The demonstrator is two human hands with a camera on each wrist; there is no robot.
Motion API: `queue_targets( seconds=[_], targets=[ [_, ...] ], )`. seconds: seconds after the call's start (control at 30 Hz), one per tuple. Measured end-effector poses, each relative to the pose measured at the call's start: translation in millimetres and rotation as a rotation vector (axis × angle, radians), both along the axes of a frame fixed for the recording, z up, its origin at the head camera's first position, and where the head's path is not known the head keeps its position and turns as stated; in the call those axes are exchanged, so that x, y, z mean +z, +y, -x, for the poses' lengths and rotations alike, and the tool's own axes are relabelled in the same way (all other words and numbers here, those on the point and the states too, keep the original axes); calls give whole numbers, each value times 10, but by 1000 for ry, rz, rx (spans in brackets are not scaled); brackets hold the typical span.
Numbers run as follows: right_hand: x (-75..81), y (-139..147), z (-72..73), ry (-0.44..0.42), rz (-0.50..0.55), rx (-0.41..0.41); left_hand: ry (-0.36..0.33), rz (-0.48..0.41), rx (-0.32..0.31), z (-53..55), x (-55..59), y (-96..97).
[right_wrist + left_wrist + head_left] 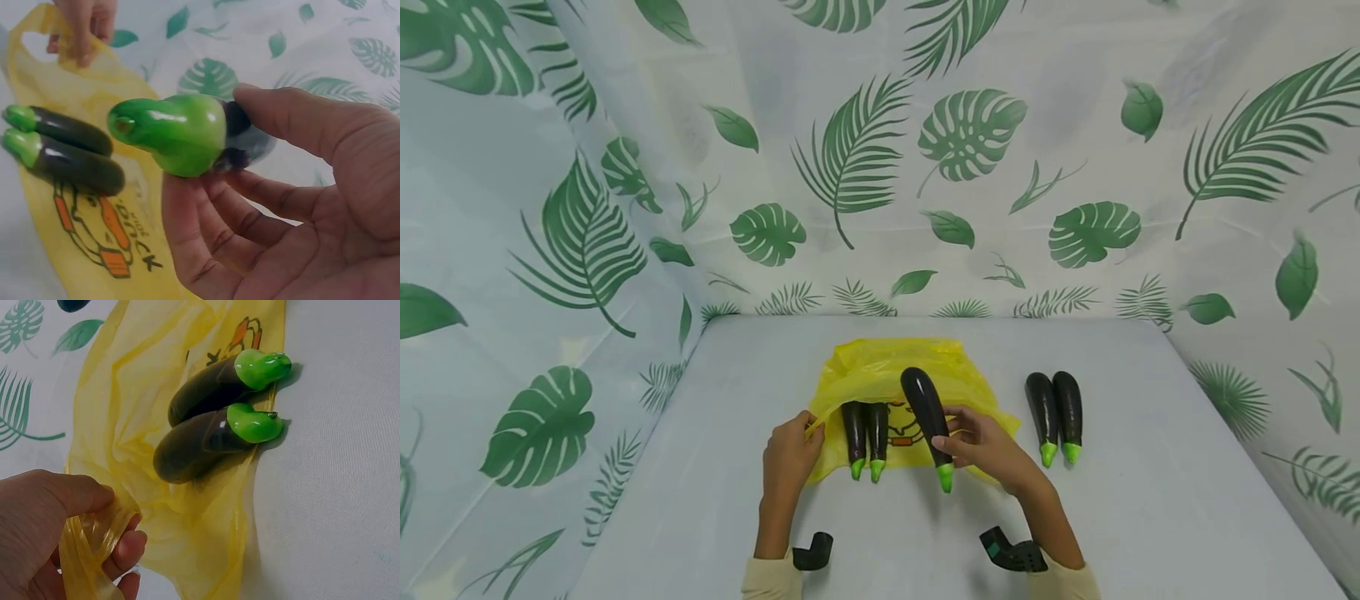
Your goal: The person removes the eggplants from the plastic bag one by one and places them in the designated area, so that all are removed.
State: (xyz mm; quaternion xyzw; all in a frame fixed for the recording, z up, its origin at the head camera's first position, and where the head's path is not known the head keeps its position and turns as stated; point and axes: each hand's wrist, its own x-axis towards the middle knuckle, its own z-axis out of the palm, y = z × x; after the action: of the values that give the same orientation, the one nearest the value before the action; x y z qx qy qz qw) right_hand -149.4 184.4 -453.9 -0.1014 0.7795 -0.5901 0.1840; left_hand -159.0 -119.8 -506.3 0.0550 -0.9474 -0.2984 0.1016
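A yellow plastic bag [895,371] with a printed cartoon lies on the table, its mouth lifted at the left. My left hand [792,454] pinches the bag's edge near its handle; in the left wrist view the thin film [94,550] runs between thumb and fingers. Two dark eggplants [865,437] with green stems lie side by side at the bag's opening, their upper ends under the raised film in the head view. My right hand [981,446] holds another eggplant [927,412] above the bag, thumb on one side and fingers on the other, green stem [181,131] toward me.
Two more eggplants [1055,417] lie side by side on the white table [1150,500], right of the bag. A leaf-patterned cloth [880,275] rises behind the table and along both sides. A black wrist mount [1015,554] sits on each wrist.
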Motion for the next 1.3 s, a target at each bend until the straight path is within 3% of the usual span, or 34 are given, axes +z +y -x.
queue_targets(
  seconds=[0.33, 0.67, 0.93, 1.3],
  targets=[
    [43, 300, 1, 60, -22, -196, 6, 6, 0, 0, 14, -21],
    [195, 687, -66, 115, -86, -359, -11, 8, 2, 5, 10, -16],
    [149, 1034, -91, 132, -96, -510, -5, 7, 10, -6, 11, -14],
    [24, 1365, -130, 33, -79, -686, -13, 8, 12, -13, 19, -20]
  ],
)
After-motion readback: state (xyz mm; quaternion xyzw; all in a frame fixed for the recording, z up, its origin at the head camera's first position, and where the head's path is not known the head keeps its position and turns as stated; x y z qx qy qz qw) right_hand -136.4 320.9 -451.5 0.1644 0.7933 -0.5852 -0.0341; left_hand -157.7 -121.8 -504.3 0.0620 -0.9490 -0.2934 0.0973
